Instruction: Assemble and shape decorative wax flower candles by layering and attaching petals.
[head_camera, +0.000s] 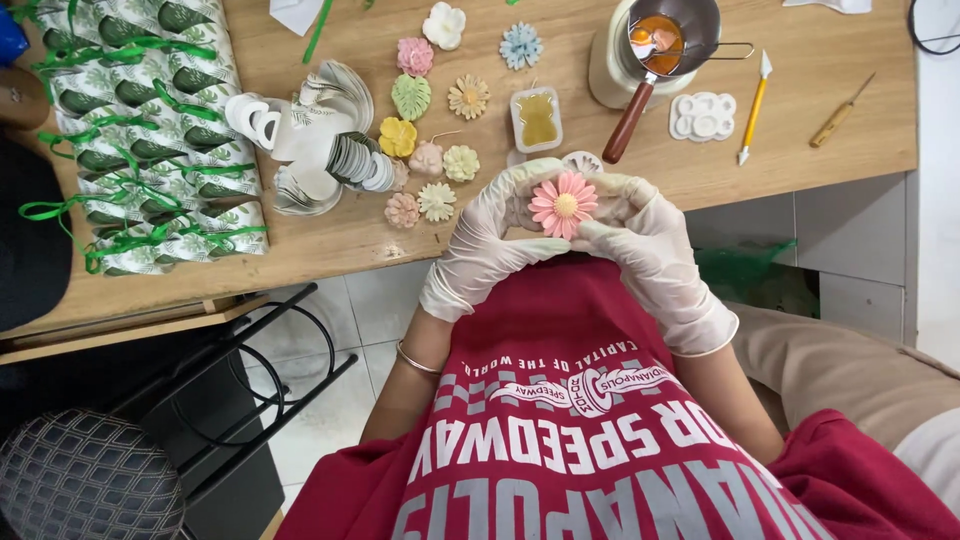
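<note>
A pink daisy-shaped flower piece (563, 204) with a yellow centre is held between both my gloved hands, just off the front edge of the wooden table (800, 150). My left hand (485, 245) cups it from the left and my right hand (655, 250) grips it from the right. Both hands wear thin white gloves. Several more moulded flowers and leaves lie on the table beyond, among them a green leaf (410, 96), a yellow flower (397, 137) and a blue one (521, 45).
A small metal pot with orange liquid (668, 40) rests on a white base, beside a white mould (703, 116), a yellow-handled tool (752, 110) and a small tub (536, 119). Leaf-print bags with green ribbon (150, 130) and white tags (320, 140) fill the left.
</note>
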